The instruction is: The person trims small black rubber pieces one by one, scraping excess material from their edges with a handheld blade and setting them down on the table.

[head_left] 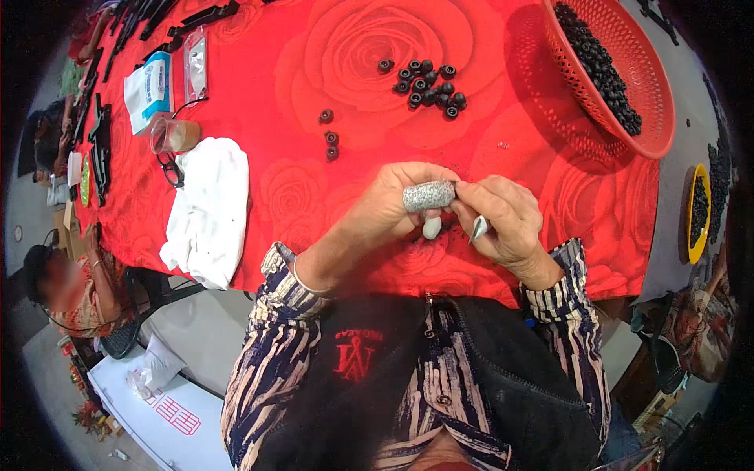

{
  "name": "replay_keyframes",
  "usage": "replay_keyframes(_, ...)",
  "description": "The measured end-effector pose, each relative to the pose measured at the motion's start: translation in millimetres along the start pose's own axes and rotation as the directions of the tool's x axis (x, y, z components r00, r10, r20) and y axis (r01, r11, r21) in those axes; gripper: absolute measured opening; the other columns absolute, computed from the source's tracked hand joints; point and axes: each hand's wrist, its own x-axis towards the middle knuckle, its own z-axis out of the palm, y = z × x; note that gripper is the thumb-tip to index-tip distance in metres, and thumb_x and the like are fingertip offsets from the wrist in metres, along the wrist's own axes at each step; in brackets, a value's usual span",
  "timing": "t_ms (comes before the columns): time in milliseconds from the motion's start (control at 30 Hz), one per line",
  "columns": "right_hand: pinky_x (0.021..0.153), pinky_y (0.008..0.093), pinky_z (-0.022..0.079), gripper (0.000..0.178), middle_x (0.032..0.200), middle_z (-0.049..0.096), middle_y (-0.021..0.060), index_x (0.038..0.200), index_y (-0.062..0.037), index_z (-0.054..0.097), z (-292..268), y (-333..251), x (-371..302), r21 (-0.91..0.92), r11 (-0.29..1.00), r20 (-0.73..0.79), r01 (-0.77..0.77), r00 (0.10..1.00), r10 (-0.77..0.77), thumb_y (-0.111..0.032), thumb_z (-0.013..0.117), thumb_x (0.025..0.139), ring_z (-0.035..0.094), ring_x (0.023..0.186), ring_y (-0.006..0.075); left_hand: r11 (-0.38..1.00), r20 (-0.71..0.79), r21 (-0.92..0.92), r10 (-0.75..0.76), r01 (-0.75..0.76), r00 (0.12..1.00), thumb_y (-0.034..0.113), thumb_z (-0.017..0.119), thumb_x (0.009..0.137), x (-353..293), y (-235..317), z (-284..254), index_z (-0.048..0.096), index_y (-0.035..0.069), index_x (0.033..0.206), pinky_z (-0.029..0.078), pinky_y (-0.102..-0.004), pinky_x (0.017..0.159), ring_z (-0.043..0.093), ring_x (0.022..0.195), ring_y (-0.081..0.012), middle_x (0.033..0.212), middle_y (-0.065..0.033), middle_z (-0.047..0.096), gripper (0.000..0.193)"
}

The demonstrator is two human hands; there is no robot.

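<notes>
Both hands meet over the red rose-patterned cloth [298, 251], close to my body. My left hand [393, 192] is closed about a short speckled grey cylinder [428, 196]; whether it is a loose piece or a finger cover I cannot tell. Just below it shows a small white rounded tip [432, 228]. My right hand [503, 216] pinches at the cylinder's right end, where something small and dark is mostly hidden by the fingers. A pale grey-white pointed piece [479, 228] sticks out below that hand. Several small round black parts [428, 96] lie in a cluster farther off.
Three more dark parts [332, 139] lie left of the cluster. A red basket [656, 118] of black parts stands at far right, a yellow tray [697, 243] beyond. At left are a white cloth [208, 208], a cup [184, 135] and glasses [170, 170]. Another person [86, 290] sits left.
</notes>
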Motion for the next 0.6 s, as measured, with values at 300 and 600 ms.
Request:
replay_keyframes(300,0.052,0.0288,0.045,0.031,0.073,0.057,0.0106,0.098,0.0022,0.059,-16.7,0.9,7.9,0.119,0.961,0.135,-0.252,0.963,0.235,-0.003,0.069,0.069,0.057,0.059,0.0210,0.986,-0.103,0.154,0.079,-0.063,0.992,0.009,0.062,0.084,-7.3,10.2,18.0,0.062,0.000,0.098,0.046,-0.0204,0.049,0.058,0.056,-0.0097,0.077,-0.0049,0.063,0.017)
replay_keyframes(600,0.064,0.0278,0.045,0.023,0.083,0.057,0.0118,0.103,0.0036,0.053,-23.1,3.6,10.3,0.299,0.732,0.348,-0.612,0.784,0.514,-0.004,0.055,0.081,0.057,0.072,0.0188,0.964,-0.103,0.221,0.174,-0.148,0.979,0.008,0.062,0.084,-4.9,6.3,18.2,0.060,-0.001,0.101,0.047,-0.0211,0.051,0.057,0.061,-0.0096,0.083,-0.0051,0.061,0.019)
